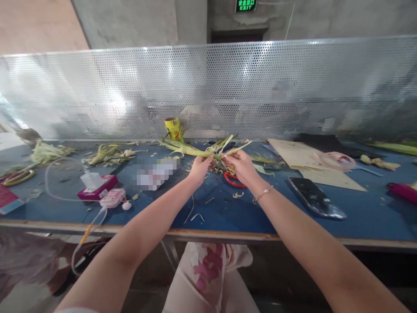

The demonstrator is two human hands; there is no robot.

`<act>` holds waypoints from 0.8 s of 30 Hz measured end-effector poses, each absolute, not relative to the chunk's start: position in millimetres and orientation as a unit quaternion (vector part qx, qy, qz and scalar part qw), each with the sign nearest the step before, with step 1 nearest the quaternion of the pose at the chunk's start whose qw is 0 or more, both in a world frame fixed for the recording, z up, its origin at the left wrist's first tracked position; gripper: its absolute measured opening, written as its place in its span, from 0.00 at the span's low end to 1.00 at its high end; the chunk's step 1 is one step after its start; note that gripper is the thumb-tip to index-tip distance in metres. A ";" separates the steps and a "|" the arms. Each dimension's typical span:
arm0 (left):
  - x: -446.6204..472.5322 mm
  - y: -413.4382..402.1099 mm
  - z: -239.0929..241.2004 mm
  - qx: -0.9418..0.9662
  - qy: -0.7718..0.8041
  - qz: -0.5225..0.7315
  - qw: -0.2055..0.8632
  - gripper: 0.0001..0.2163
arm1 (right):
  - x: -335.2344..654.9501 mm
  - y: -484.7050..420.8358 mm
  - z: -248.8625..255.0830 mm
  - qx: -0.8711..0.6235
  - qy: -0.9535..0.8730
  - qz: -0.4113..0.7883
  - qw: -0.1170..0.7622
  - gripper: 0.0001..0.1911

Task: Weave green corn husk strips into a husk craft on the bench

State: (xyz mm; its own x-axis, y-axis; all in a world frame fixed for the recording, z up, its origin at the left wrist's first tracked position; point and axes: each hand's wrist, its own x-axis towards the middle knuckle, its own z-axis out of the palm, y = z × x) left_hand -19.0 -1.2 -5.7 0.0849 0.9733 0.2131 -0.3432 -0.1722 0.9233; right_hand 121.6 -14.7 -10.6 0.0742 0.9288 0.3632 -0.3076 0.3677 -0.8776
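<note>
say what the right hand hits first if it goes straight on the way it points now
Past the leaves it already holds, the right hand would probably meet the left hand, whose fingertips lie close by; depth is hard to judge here.

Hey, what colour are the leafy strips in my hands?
The leafy strips are pale green, yellowish in places, seen in the head view.

The light is moderate and greyish, with strong glare on the perforated metal screen (97, 71), left of centre. A green exit sign (246, 5) glows at the top. Below the table (260, 219), the lower right is very dark. The left hand (199, 168) and right hand (243, 167) are evenly lit; the lower left looks blurred, and pixelated patches hide some middle areas.
</note>
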 end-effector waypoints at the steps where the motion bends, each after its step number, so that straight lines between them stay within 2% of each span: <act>1: -18.9 -1.9 -5.0 0.473 0.322 0.588 0.572 0.02 | 121.6 -15.1 -10.4 -0.309 -0.502 0.463 0.662 0.16; 9: -22.3 -7.0 2.7 0.428 0.280 0.555 0.656 0.05 | 120.7 -18.4 -9.4 -0.285 -0.547 0.436 0.655 0.15; 24: -21.7 -6.6 0.4 0.441 0.285 0.529 0.666 0.06 | 121.7 -20.3 -10.4 -0.298 -0.643 0.386 0.591 0.10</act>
